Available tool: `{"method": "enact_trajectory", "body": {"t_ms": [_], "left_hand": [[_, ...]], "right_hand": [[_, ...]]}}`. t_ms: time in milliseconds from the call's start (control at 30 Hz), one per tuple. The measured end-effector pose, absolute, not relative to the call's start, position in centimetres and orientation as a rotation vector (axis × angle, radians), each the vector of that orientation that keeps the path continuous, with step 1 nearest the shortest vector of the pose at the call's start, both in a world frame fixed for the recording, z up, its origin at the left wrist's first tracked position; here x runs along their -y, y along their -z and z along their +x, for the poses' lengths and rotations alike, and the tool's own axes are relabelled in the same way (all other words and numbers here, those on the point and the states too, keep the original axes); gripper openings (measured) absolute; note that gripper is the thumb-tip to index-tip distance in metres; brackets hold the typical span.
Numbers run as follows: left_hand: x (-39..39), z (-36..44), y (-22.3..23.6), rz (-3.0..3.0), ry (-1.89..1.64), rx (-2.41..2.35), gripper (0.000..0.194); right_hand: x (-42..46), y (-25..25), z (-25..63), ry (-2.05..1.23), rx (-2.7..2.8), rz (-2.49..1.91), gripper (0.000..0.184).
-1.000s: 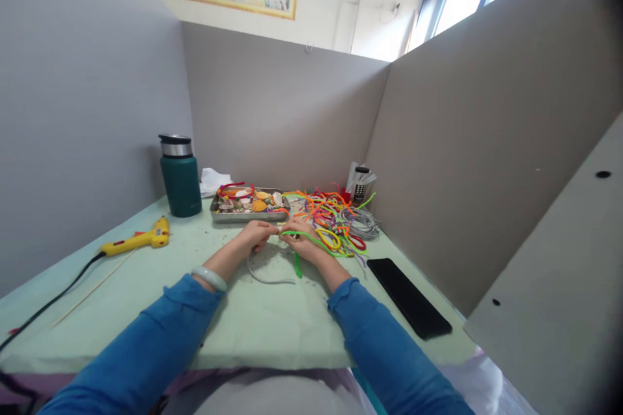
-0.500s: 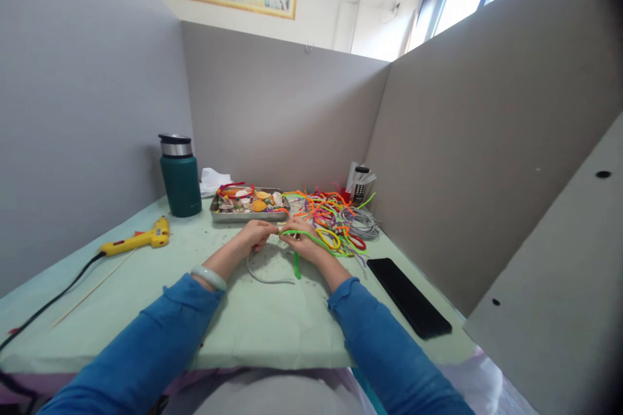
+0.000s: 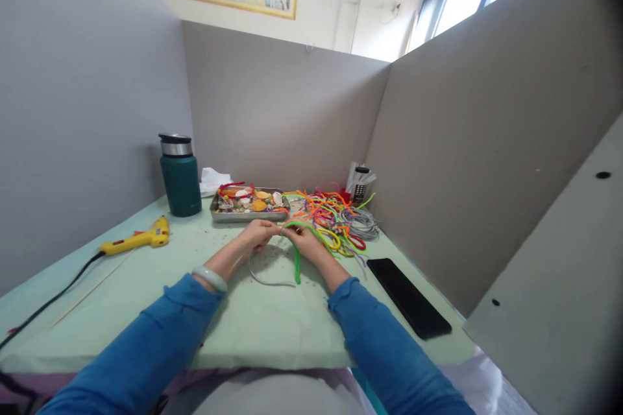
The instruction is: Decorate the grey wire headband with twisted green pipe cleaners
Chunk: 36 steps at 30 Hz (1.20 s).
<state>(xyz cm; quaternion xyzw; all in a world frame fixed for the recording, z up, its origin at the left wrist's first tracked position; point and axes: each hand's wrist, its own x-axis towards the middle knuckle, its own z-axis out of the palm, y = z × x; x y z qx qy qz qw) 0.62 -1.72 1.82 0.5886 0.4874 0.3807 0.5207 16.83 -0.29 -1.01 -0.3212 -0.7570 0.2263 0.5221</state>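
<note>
Over the middle of the table my left hand (image 3: 260,235) is closed in a pinch, with a thin grey cord (image 3: 272,284) hanging from beneath it and its loose end lying on the cloth. My right hand (image 3: 307,243) is closed on a fuzzy green pipe cleaner (image 3: 298,267); one end hangs straight down and the other arches back over the hand. The fingertips of both hands meet, and the small spot between them is mostly hidden.
Behind my hands stands a metal tray (image 3: 228,216) of shells, beside a tangle of colourful pipe cleaners (image 3: 335,207) and a grey cord coil (image 3: 363,225). At left are a green bottle (image 3: 180,181), a yellow glue gun (image 3: 139,243) and a thin stick (image 3: 92,288); at right, a black phone (image 3: 409,298).
The green pipe cleaner has shifted slightly in my right hand, its hanging end a little lower. The grey cord moved slightly to the right. Both hands stay together in nearly the same place.
</note>
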Motion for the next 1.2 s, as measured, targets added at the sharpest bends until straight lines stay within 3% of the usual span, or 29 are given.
{"method": "enact_trajectory", "body": {"t_ms": [433, 1200], "left_hand": [[2.37, 0.99, -2.38, 1.434, -0.92, -1.12, 0.03], [2.56, 0.98, -2.55, 1.503, -0.912, -1.077, 0.04]], "right_hand": [[0.58, 0.49, 16.58, -1.028, 1.5, -0.96, 0.021], [0.89, 0.06, 16.76, -1.05, 1.499, -0.965, 0.027]]}}
